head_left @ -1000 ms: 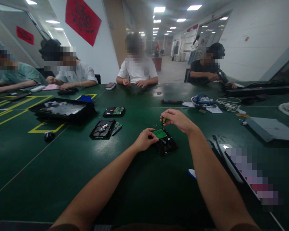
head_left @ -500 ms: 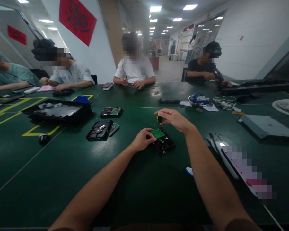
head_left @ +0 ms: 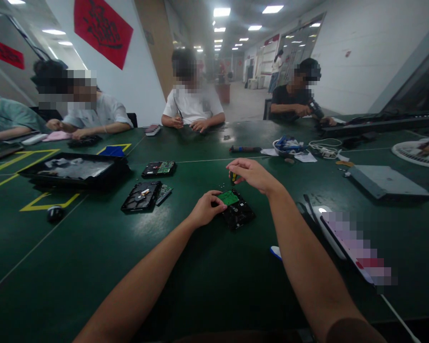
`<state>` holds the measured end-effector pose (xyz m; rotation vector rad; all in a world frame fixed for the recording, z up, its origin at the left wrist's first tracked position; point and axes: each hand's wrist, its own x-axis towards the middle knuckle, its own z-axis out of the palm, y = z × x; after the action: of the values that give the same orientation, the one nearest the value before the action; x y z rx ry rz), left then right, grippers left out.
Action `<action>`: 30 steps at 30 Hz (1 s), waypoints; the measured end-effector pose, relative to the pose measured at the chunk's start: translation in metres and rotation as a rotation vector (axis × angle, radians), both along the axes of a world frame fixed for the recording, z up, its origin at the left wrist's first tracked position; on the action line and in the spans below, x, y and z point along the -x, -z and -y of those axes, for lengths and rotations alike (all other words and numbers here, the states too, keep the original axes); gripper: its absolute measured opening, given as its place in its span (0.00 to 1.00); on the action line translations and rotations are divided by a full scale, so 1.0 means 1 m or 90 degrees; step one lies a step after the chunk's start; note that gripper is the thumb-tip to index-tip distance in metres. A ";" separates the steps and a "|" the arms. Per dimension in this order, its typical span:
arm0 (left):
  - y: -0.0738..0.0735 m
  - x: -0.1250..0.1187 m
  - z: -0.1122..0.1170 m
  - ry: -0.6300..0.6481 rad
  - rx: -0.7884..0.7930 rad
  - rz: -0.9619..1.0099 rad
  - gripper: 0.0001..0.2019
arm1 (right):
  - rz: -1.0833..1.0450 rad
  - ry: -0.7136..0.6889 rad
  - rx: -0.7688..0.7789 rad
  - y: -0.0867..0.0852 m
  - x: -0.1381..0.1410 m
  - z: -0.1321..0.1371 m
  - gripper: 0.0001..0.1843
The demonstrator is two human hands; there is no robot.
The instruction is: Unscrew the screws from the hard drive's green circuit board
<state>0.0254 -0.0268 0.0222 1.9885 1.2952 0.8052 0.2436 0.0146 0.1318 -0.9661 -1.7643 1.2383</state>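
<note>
- Two bare forearms reach forward over a dark green table (head_left: 93,267).
- The person's left hand (head_left: 204,210) curls closed on the near-left edge of a black hard drive (head_left: 239,215), fingertips touching the green circuit board (head_left: 228,197) on top of it.
- The drive lies flat on the table, directly between the two hands.
- The right hand (head_left: 253,174) hovers just past the drive's far edge, fingers pinched tight around a small yellow-and-black screwdriver (head_left: 233,177) pointing down; whether its tip touches the drive cannot be told.
- To the left, well apart, lie an opened black drive (head_left: 142,196) and a second drive (head_left: 159,168).
- Further away is a black tray (head_left: 32,172).
- Other people sit along the table's far side.
</note>
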 end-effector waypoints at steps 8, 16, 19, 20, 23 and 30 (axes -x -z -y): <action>0.002 0.000 -0.002 0.002 0.005 0.006 0.06 | 0.000 0.010 0.007 0.001 0.001 0.000 0.09; 0.001 -0.001 -0.001 -0.002 0.001 0.013 0.07 | -0.037 -0.031 0.035 0.003 0.001 -0.002 0.13; 0.001 -0.001 0.000 -0.001 -0.003 0.009 0.07 | -0.024 -0.036 0.020 0.003 0.001 -0.002 0.12; 0.000 -0.001 0.000 -0.001 -0.006 0.008 0.07 | -0.015 -0.033 0.010 0.003 0.001 -0.002 0.12; -0.002 -0.001 0.001 0.001 -0.010 0.006 0.08 | 0.017 0.000 -0.017 0.004 0.002 -0.003 0.12; 0.000 -0.001 0.000 0.001 -0.003 -0.001 0.07 | -0.016 0.001 -0.028 0.004 0.001 -0.001 0.10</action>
<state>0.0263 -0.0264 0.0221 1.9940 1.2925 0.8067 0.2424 0.0160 0.1281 -0.9233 -1.7634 1.2002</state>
